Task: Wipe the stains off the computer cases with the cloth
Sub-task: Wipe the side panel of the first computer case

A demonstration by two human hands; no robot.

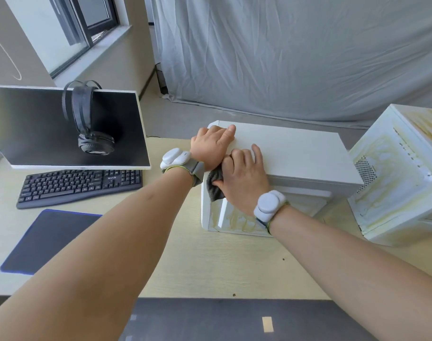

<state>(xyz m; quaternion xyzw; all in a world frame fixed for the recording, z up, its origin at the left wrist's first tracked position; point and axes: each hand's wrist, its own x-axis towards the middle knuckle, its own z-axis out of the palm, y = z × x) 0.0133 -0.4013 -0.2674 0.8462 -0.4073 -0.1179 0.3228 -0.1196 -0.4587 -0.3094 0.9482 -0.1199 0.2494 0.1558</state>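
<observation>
A person is working at a pale wooden table (210, 267), leaning over a white computer case (296, 156) that is lying near the table's far edge. The left hand (211, 145) is resting flat on the case's top near its far left corner, fingers straight, its grip holding nothing. The right hand (244, 177) is pressing a dark grey cloth (215, 184) against the upper left edge of the case, its grip curling round the cloth. Yellowish stains are showing on the case's near face below the right wrist. A second white computer case (394, 173), heavily streaked with yellow, is standing at the table's right edge, just beside the first. Toward the left edge a monitor (62, 129) is carrying black headphones (89, 124), with a black keyboard (79, 185) and a dark mouse pad (50, 239) in front of it.
</observation>
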